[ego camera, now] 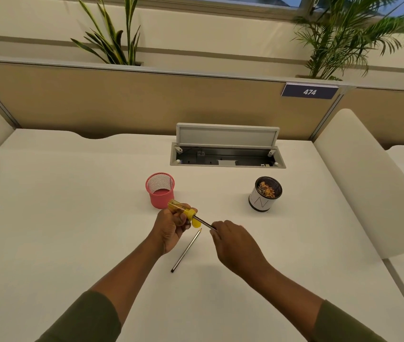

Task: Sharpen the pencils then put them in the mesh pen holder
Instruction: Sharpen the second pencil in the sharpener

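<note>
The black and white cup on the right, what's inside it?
The black and white cup holds a heap of pencil shavings, orange and tan, filling the visible opening. Anything beneath the shavings, and the cup's bottom, is covered.

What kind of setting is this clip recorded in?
Most likely an open-plan office workstation: a white desk backed by a tan partition, a numbered plate reading 474 on that partition, and an open cable hatch set into the desktop. Potted plants stand behind the partition.
</note>
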`<state>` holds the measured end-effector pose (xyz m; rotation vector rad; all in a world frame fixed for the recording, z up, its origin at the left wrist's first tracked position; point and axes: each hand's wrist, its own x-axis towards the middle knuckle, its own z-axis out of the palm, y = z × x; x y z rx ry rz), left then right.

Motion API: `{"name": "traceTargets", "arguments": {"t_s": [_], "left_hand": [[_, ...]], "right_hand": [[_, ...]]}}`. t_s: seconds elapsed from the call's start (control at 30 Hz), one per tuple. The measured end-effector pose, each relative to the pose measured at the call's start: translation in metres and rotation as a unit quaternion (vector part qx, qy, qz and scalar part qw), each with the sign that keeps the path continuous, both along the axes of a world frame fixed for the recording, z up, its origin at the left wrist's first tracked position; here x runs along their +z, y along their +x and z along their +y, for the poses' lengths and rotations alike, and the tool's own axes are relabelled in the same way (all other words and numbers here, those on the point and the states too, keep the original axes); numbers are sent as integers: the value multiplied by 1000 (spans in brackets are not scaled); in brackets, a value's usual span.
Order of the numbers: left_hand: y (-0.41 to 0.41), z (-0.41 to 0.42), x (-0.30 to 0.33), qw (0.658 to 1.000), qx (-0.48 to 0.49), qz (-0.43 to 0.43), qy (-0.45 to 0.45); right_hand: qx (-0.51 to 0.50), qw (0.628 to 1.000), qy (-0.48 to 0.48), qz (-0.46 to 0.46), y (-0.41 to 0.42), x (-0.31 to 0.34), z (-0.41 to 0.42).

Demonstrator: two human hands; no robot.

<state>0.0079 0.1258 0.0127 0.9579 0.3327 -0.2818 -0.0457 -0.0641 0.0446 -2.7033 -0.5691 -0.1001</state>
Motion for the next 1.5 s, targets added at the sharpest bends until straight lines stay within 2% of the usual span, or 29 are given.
{"name": "traceTargets", "arguments": {"t_s": [0.1, 0.2, 0.27, 0.3, 0.33, 0.4, 0.43, 0.47, 0.5, 0.53, 0.57, 0.6, 0.67, 0.7, 0.77, 0.83, 0.9, 1.0, 1.03, 1.07, 1.13, 1.17, 1.2, 1.23, 1.27, 1.3, 1.4, 1.43, 1.5], "left_hand": [[-4, -6, -2, 1000, 10, 24, -13], [-5, -10, -4, 999, 23, 30, -14], [-5, -9, -5, 999, 25, 24, -9], [-5, -7, -5, 999, 24, 20, -6], [-6, -6, -6, 1000, 21, 14, -4], [-6, -3, -8, 1000, 10, 1, 5], [-7, -2, -8, 1000, 4, -3, 13], [-7, -1, -8, 1000, -2, -5, 22], [-7, 0, -8, 1000, -7, -7, 30], [-7, 0, -8, 999, -10, -7, 34], [-7, 0, -7, 999, -10, -5, 35], [-6, 0, -7, 999, -7, -1, 33], [-5, 0, -6, 1000, 6, 10, 18], [-5, -1, -5, 1000, 11, 17, 9], [-5, -3, -4, 999, 20, 29, -8], [-6, -7, -4, 999, 29, 36, -20], [-6, -10, -3, 998, 36, 38, -25], [-4, -10, -3, 999, 37, 30, -19], [-4, -9, -3, 999, 36, 27, -16], [-5, -8, -4, 999, 34, 25, -15], [-5, -6, -6, 999, 28, 19, -14], [-5, -6, -6, 1000, 22, 14, -12], [-4, -7, -5, 1000, 15, 8, -8], [-2, -7, -4, 1000, 11, 3, -5], [-1, -8, -3, 1000, 10, 0, -6], [1, -8, -2, 1000, 13, 0, -9], [1, -5, -4, 999, 32, 9, -29], [0, -5, -5, 999, 39, 12, -36], [-1, -6, -6, 998, 49, 19, -45]], "right_hand": [[52, 989, -72, -117, 1, -5, -6], [11, 999, -1, -39, 1, -2, 0], [-58, 989, 115, 70, 1, 4, 10], [-124, 950, 227, 176, 4, 11, 14], [-200, 862, 355, 302, 9, 16, 16], [-290, 633, 509, 506, 16, 23, 16], [-296, 583, 523, 547, 17, 24, 14], [-292, 572, 521, 563, 17, 24, 13], [-283, 580, 513, 566, 16, 24, 12], [-275, 613, 495, 550, 15, 24, 12], [-259, 678, 456, 515, 13, 24, 13], [-230, 767, 394, 452, 10, 22, 13], [-152, 924, 227, 269, 5, 14, 14], [-107, 965, 158, 178, 4, 10, 12], [-20, 1000, 11, 8, 7, 5, 6], [40, 989, -90, -106, 10, 0, 1], [37, 990, -71, -113, 11, -2, 1], [-37, 999, 36, 16, 10, 1, 14], [-90, 984, 120, 99, 11, 5, 19], [-170, 928, 249, 221, 15, 10, 21], [-296, 687, 474, 465, 21, 18, 25], [-313, 599, 519, 523, 22, 20, 24], [-313, 576, 529, 539, 22, 21, 23], [-305, 578, 529, 541, 21, 23, 23], [-293, 609, 517, 525, 20, 24, 23], [-275, 667, 488, 491, 20, 25, 24], [-160, 920, 255, 251, 15, 19, 21], [-110, 972, 154, 139, 14, 12, 17], [-11, 999, -13, -42, 15, 3, 10]]}}
